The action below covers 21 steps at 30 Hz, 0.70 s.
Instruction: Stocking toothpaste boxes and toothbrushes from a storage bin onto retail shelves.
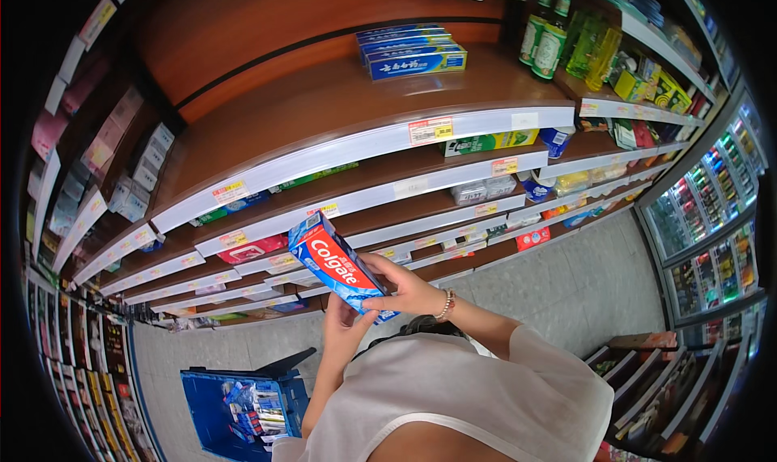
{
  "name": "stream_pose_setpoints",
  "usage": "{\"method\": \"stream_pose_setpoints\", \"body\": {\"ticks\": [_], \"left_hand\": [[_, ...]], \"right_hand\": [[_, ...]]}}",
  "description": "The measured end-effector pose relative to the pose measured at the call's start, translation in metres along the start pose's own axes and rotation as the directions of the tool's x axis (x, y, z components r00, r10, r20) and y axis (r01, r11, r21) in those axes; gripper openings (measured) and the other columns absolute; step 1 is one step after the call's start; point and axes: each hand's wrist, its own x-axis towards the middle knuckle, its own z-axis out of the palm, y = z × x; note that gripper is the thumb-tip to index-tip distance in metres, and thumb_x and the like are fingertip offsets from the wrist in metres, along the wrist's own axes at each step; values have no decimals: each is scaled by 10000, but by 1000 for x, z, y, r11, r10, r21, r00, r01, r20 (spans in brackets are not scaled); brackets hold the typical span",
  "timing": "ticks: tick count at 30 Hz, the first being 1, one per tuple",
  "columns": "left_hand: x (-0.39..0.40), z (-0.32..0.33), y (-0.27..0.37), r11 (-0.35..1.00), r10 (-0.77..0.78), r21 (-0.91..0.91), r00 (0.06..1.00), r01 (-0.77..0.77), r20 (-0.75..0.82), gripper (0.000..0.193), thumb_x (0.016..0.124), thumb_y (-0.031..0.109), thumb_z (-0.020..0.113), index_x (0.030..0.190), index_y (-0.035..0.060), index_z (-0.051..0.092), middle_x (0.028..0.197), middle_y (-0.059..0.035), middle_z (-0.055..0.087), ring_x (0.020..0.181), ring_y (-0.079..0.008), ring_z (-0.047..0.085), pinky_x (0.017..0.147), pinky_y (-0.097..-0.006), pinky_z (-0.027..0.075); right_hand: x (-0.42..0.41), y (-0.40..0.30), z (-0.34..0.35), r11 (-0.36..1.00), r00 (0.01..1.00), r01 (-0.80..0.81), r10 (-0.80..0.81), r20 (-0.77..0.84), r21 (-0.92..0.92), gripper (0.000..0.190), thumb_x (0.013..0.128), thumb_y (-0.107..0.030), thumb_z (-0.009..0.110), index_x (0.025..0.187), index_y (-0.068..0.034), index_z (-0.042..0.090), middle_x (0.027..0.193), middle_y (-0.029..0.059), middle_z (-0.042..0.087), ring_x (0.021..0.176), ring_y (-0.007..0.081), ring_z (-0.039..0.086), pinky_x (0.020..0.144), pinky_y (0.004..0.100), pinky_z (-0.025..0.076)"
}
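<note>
Both hands hold a blue and red Colgate toothpaste box (340, 265) in front of my body, tilted with its printed face towards me. My left hand (343, 325) grips its lower left end, thumb on the near edge. My right hand (403, 286) clasps the lower right side, its thumb across the front and its other fingers partly hidden behind the box. Beyond the box rise the brown store shelves (340, 128) with white price rails. A short row of blue and yellow cartons (416, 61) stands on the top shelf.
On the floor at lower left stands a blue plastic crate (206, 413) with its lid open and several packages inside. Green-labelled bottles (549, 49) stand at upper right. Glass-door coolers (698, 201) line the right side. A low rack (655, 395) is at lower right.
</note>
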Motion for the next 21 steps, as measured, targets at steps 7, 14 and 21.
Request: {"method": "stream_pose_setpoints", "body": {"ticks": [7,14,21], "left_hand": [[0,17,-20,988,-125,-99,989,117,-80,536,783,36,668,1238,16,385,1140,-80,531,1035,-163,532,903,-309,423],[-11,15,-23,992,-17,-124,987,-3,-159,532,762,-3,665,1223,18,401,1141,-97,535,1030,-182,547,891,-320,439],[-23,14,-18,990,10,-130,964,-46,-266,564,731,-26,687,1217,20,405,1151,-102,524,1046,-194,538,917,-342,425]], "right_hand": [[21,-74,-58,895,962,261,-209,177,-362,403,884,-182,552,1263,-69,476,1246,85,490,1151,204,469,948,346,399],[138,-182,-250,793,752,191,-497,-433,-579,376,935,-258,473,1233,-29,484,1197,83,540,1116,155,483,962,278,360],[218,-151,-377,944,709,-234,2,-706,-233,436,963,-356,361,1216,-15,462,1147,122,566,1005,196,561,879,330,435]]}}
